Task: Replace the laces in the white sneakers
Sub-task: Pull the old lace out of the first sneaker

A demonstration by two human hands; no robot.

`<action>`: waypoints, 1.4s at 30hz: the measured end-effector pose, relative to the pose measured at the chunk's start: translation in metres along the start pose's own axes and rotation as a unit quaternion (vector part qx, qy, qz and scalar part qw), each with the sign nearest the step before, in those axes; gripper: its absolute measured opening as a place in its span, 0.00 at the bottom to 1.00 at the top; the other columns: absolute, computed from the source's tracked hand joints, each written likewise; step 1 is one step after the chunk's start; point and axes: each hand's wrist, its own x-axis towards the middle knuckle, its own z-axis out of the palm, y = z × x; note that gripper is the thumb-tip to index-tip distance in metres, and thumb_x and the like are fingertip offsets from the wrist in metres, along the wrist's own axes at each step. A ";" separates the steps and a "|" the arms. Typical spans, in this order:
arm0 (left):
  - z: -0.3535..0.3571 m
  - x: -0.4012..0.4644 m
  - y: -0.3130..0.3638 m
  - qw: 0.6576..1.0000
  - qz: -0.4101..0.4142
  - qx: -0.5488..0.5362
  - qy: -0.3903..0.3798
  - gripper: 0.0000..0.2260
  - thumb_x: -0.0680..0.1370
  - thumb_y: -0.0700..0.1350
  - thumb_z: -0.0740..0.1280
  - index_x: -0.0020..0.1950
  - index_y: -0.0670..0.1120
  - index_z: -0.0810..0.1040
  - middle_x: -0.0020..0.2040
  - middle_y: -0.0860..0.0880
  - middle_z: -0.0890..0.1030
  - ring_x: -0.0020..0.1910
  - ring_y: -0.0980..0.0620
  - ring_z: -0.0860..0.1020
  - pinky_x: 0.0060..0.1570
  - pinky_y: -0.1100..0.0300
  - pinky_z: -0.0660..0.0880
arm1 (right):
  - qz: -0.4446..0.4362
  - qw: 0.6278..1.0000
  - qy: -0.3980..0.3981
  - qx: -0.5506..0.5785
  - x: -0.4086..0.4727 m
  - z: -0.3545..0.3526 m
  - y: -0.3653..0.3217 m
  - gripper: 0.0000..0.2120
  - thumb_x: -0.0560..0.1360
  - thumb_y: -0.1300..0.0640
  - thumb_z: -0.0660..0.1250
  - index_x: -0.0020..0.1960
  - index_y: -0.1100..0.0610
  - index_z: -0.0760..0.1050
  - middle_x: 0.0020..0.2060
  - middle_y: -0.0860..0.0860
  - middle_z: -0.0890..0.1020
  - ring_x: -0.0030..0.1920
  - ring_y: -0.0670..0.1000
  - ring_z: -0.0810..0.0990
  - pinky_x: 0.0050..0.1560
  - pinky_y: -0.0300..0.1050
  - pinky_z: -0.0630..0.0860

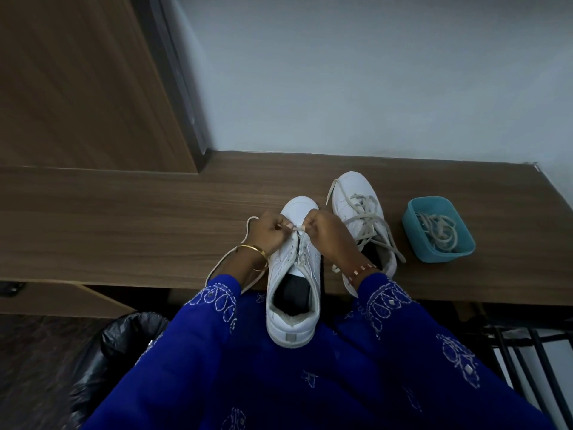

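Note:
A white sneaker (293, 302) lies with its heel over the desk's front edge, toe pointing away from me. My left hand (268, 232) and my right hand (322, 232) meet over its lowest eyelets, each pinching a part of a pale lace (297, 227). The lace's long free end (229, 259) loops out to the left past my left wrist. A second white sneaker (359, 212) stands to the right, loosely laced with a beige lace (369, 221) whose ends trail onto the desk.
A teal plastic tub (434, 209) holding several coiled laces sits at the right of the wooden desk (124, 218). A bin with a black bag (124, 342) stands below left. A black metal rack (527, 367) is below right. A wall rises behind the desk.

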 end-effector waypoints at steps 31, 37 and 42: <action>0.005 -0.057 -0.010 0.994 0.037 0.094 -0.039 0.30 0.65 0.46 0.64 0.68 0.42 0.69 0.63 0.43 0.76 0.62 0.46 0.73 0.56 0.67 0.65 | -0.006 0.999 -0.002 -0.035 -0.075 -0.008 -0.019 0.15 0.71 0.54 0.66 0.55 0.60 0.77 0.48 0.56 0.81 0.50 0.56 0.78 0.51 0.49 0.76; 0.012 -0.056 -0.007 0.994 0.019 0.099 0.030 0.24 0.71 0.50 0.57 0.65 0.44 0.74 0.53 0.40 0.81 0.53 0.41 0.78 0.48 0.58 0.70 | -0.015 0.998 -0.029 -0.059 -0.083 -0.009 -0.024 0.09 0.71 0.55 0.65 0.47 0.60 0.74 0.36 0.52 0.76 0.42 0.55 0.79 0.42 0.45 0.73; 0.008 -0.060 -0.010 0.998 0.000 0.011 0.055 0.18 0.76 0.46 0.58 0.63 0.43 0.75 0.55 0.42 0.81 0.54 0.44 0.78 0.53 0.57 0.72 | 0.033 0.999 0.014 -0.031 -0.082 -0.012 -0.013 0.15 0.73 0.65 0.59 0.59 0.64 0.71 0.43 0.60 0.79 0.46 0.59 0.78 0.42 0.44 0.69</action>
